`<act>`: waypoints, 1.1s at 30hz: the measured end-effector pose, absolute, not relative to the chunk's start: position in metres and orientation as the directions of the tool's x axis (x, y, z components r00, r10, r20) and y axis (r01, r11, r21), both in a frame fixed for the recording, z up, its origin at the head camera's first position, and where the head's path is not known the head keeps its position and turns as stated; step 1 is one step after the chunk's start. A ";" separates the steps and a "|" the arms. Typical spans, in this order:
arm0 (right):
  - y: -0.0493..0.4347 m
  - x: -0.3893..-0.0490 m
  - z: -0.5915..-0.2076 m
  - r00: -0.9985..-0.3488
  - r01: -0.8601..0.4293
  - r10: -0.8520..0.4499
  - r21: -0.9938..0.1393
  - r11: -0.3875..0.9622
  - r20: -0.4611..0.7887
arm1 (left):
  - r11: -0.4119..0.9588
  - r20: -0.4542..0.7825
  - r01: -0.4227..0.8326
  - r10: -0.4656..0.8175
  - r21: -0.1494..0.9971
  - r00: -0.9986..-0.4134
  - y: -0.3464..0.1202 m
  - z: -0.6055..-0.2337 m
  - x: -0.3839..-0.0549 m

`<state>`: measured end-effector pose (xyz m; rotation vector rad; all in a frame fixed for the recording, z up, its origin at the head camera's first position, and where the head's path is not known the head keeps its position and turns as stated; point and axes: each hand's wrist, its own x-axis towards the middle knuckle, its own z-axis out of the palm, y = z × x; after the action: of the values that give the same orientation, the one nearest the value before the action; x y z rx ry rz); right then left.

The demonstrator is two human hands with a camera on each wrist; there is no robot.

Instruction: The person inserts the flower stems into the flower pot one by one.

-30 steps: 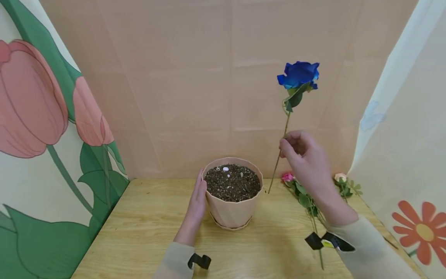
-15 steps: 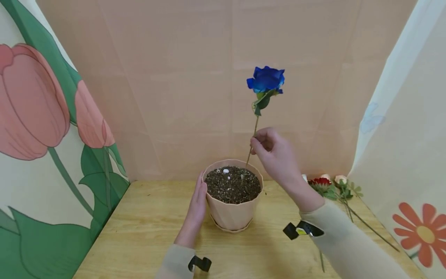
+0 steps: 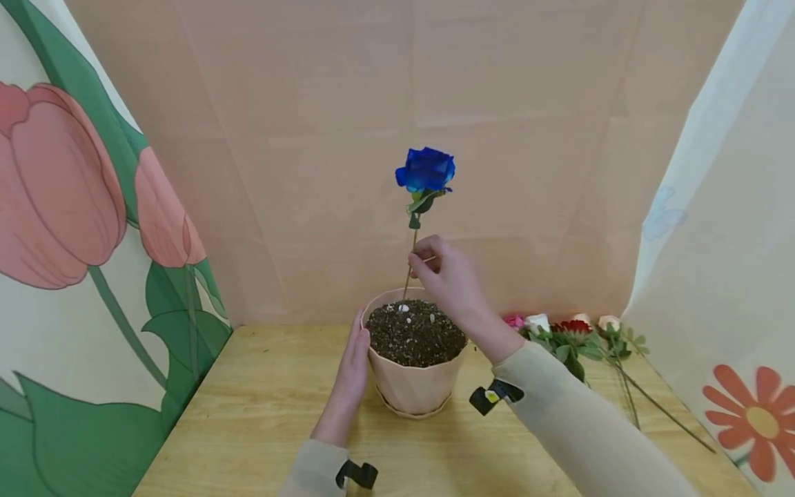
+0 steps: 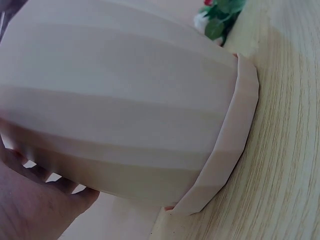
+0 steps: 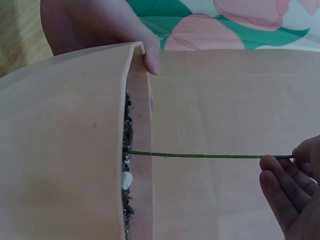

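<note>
A blue rose (image 3: 425, 170) stands nearly upright over the pot, tilted a little to the right. My right hand (image 3: 450, 276) pinches its thin green stem (image 5: 205, 156) between thumb and fingers. The stem's lower end meets the dark soil (image 3: 413, 338) towards the back; how deep it goes cannot be seen. Pale pink and faceted, the flower pot (image 3: 416, 383) sits on a matching saucer (image 4: 222, 155). Against the pot's left side rests my left hand (image 3: 352, 362), its fingers extended along the wall and the thumb near the rim in the right wrist view.
Several artificial flowers lie at the table's back right, among them a red flower (image 3: 573, 327), a white rose (image 3: 537, 323) and a pink rose (image 3: 513, 321). White pebbles (image 5: 127, 180) dot the soil. A pink backdrop (image 3: 310, 172) rises behind the wooden table (image 3: 248, 414).
My right hand has carried the blue rose leftward and down, from beside the pot to above its soil. The left hand has stayed on the pot.
</note>
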<state>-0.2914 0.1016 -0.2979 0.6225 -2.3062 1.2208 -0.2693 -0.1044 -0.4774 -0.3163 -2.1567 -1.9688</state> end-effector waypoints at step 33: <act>0.069 -0.323 -0.327 -0.777 -0.590 -0.248 -0.533 0.606 0.579 | 0.103 0.314 0.314 0.021 0.944 -0.949 -0.105 -0.477 -0.272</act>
<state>-0.3231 0.0694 -0.3266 0.6657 -2.3824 1.0233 -0.2724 -0.1049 -0.4772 -0.3354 -2.1566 -1.9385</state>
